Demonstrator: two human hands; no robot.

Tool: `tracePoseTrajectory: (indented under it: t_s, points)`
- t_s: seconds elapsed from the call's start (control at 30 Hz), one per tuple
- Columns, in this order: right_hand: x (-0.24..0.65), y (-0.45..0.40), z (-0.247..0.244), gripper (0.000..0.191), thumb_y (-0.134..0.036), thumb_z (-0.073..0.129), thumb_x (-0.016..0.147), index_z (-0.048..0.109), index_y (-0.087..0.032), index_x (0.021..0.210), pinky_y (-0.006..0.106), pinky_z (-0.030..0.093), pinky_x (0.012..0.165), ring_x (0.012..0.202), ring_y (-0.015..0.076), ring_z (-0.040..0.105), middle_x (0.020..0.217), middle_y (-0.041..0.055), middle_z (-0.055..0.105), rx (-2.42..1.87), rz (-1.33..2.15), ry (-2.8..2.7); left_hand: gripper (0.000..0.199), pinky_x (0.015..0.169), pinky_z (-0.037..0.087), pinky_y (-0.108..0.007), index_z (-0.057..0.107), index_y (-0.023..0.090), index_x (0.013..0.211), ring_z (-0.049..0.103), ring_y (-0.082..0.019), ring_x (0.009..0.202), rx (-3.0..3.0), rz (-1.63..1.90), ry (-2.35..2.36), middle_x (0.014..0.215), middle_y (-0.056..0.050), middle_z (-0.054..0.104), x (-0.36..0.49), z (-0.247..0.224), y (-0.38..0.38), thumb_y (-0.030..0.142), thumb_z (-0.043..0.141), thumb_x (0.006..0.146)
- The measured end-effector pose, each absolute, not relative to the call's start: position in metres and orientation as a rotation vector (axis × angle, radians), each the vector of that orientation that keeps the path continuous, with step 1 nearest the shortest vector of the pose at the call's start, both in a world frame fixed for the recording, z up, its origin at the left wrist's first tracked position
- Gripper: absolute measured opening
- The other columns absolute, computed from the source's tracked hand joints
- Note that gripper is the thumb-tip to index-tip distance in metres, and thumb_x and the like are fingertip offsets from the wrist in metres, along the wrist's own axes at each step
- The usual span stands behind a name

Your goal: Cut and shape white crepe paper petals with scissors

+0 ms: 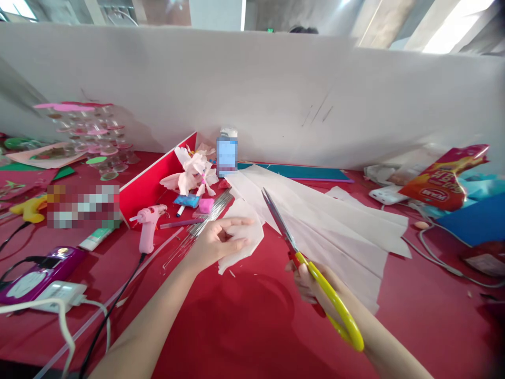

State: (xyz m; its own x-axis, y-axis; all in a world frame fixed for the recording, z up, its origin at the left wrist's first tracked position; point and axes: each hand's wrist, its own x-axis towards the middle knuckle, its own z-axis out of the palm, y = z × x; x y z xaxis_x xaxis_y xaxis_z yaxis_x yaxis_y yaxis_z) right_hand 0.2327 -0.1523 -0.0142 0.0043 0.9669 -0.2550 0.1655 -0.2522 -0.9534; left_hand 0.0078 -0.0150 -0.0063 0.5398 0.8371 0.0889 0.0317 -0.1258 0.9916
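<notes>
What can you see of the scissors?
The scissors have long, narrow grey metal blades, nearly closed, pointing up and left, and glossy yellow plastic loop handles with a red part near the pivot. The person's right hand grips them, with one yellow loop hanging down beside the forearm. The blades lie over pale crepe paper; whether they touch it cannot be told.

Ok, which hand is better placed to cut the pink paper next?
Right, probably: the right hand holds the yellow-handled scissors, blades over the pale pink paper. The left hand only holds a loose paper piece.
</notes>
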Motion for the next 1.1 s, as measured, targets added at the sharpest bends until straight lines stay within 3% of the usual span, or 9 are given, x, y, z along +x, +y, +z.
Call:
tracePoseTrajectory:
  t_s: [0.1, 0.33, 0.53, 0.83, 1.1]
  points:
    - [0.237, -0.16, -0.016, 0.051, -0.07, 0.05, 0.083, 0.054, -0.022, 0.101, 0.024, 0.037, 0.053, 0.058, 0.0123, 0.035, 0.07, -0.0024, 0.04, -1.512, 1.28, -1.345, 0.042, 0.054, 0.044, -0.02, 0.07, 0.022, 0.112, 0.053, -0.009, 0.061, 1.482, 0.791, 0.711, 0.088, -0.004, 0.068, 0.007, -0.005, -0.016, 0.035, 0.076, 0.073]
    - [0.237, -0.172, -0.015, 0.044, -0.067, 0.049, 0.084, 0.056, -0.024, 0.094, 0.034, 0.051, 0.071, 0.082, 0.0237, 0.053, 0.089, 0.0063, 0.055, -1.627, 1.244, -1.472, 0.039, 0.063, 0.051, -0.021, 0.071, 0.022, 0.111, 0.062, -0.014, 0.076, 1.481, 0.778, 0.679, 0.113, -0.007, 0.067, 0.01, -0.001, -0.019, 0.031, 0.075, 0.073]
    - [0.233, -0.172, -0.012, 0.049, -0.069, 0.048, 0.083, 0.055, -0.024, 0.102, 0.045, 0.051, 0.082, 0.088, 0.0275, 0.055, 0.097, 0.0084, 0.057, -1.615, 1.199, -1.499, 0.049, 0.065, 0.053, -0.024, 0.066, 0.021, 0.118, 0.064, -0.017, 0.08, 1.49, 0.75, 0.699, 0.107, -0.008, 0.069, 0.01, -0.005, -0.018, 0.034, 0.076, 0.072]
    - [0.228, -0.171, -0.01, 0.049, -0.071, 0.046, 0.082, 0.054, -0.025, 0.099, 0.046, 0.052, 0.08, 0.089, 0.0294, 0.056, 0.096, 0.0084, 0.057, -1.654, 1.203, -1.502, 0.045, 0.069, 0.053, -0.025, 0.067, 0.022, 0.117, 0.064, -0.016, 0.082, 1.496, 0.773, 0.692, 0.112, -0.006, 0.068, 0.012, 0.0, -0.02, 0.033, 0.074, 0.074]
    - [0.23, -0.17, -0.02, 0.043, -0.067, 0.052, 0.082, 0.058, -0.025, 0.091, 0.036, 0.051, 0.069, 0.079, 0.0249, 0.056, 0.088, 0.0059, 0.058, -1.637, 1.23, -1.405, 0.045, 0.067, 0.053, -0.023, 0.067, 0.021, 0.118, 0.063, -0.015, 0.08, 1.528, 0.735, 0.712, 0.108, -0.005, 0.069, 0.011, 0.002, -0.02, 0.03, 0.073, 0.074]
